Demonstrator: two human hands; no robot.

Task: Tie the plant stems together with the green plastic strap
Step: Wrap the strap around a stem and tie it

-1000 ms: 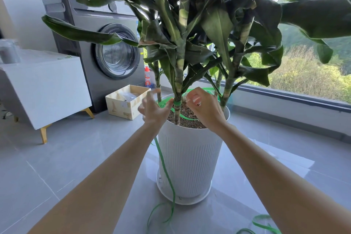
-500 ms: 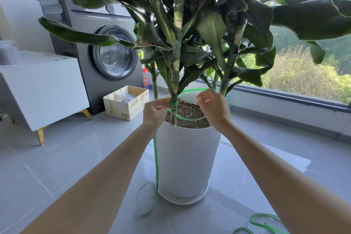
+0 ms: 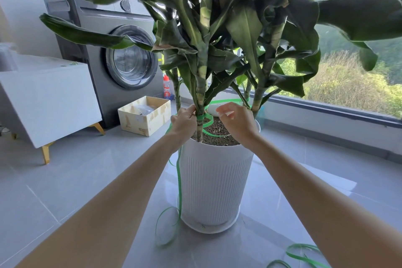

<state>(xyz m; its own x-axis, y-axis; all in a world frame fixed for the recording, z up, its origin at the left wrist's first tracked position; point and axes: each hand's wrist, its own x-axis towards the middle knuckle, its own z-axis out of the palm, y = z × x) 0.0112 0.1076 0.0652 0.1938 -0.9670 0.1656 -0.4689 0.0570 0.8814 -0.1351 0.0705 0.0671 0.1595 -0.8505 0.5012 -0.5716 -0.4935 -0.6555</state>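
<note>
**Strap wound on the near stem, both hands up at the pot**

Head camera: the strap (image 3: 201, 117) is wound round the near stem (image 3: 201, 91) just above the soil and looped back round the far stems. Its loose end is seen hanging down the left side of the white pot (image 3: 215, 180) onto the floor. The strap is pinched against that stem by the left hand (image 3: 183, 123). The right hand (image 3: 237, 122) is held curled just right of the stem. It's blurry, so a grip can't be told. A washing machine (image 3: 121, 54) and a cardboard box (image 3: 144, 116) are seen far left.
</note>
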